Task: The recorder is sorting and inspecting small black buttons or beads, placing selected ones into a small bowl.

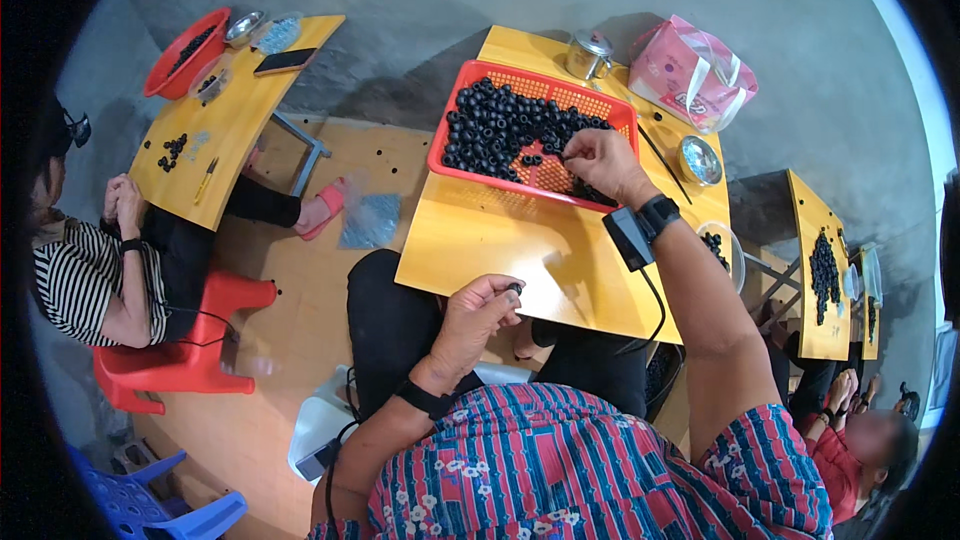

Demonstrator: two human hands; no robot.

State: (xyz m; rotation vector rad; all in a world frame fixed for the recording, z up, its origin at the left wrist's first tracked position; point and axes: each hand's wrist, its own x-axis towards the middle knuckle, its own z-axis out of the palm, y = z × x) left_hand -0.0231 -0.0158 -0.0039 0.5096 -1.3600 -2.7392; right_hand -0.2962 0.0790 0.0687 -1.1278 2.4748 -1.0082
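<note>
A small black ring-shaped part (515, 288) is pinched between the thumb and fingers of my left hand (476, 316), just off the table's near edge. My right hand (608, 166) reaches into the right part of a red plastic basket (480, 178), its fingers curled together. Whatever those fingertips hold is too small and hidden to tell. Many black ring-shaped parts (490, 128) fill much of the basket, and its perforated bottom shows beside my right hand.
On the yellow table (470, 240) stand a lidded metal cup (590, 54), a pink bag (690, 70), a metal bowl (699, 160) and a plastic bowl (738, 258) with black parts. A thin dark rod (662, 162) lies right of the basket. People sit at yellow tables on both sides.
</note>
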